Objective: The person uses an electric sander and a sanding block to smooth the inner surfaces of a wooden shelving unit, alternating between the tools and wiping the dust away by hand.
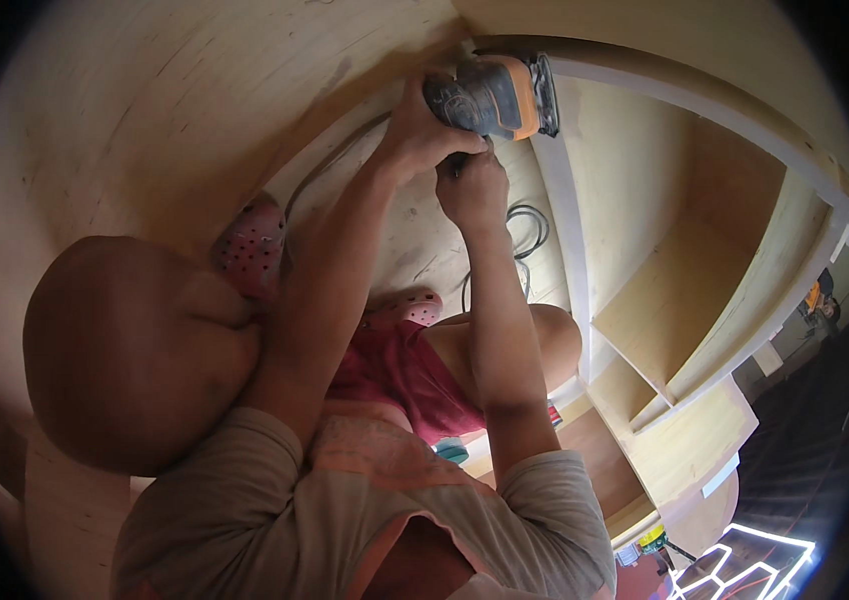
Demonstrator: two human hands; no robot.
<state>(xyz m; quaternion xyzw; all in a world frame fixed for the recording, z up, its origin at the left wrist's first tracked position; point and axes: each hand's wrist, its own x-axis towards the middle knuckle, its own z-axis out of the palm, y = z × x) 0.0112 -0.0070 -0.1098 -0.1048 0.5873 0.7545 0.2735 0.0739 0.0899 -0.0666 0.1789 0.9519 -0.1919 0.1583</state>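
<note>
Gripping sander [500, 95] w/ both hands, plywood cabinet [645, 170].

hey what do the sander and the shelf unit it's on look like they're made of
The sander looks like moulded plastic, an orange shell with grey, probably rubbery grip areas. The shelf unit looks like bare, unfinished plywood: pale matte panels with faint grain. Its front edge strip looks whiter, perhaps primed or filled.

A grey short-sleeved shirt [275, 500] with a pink panel down the front, dark pink shorts [395, 375], and pink perforated clogs [250, 250]. Both forearms are bare.
</note>
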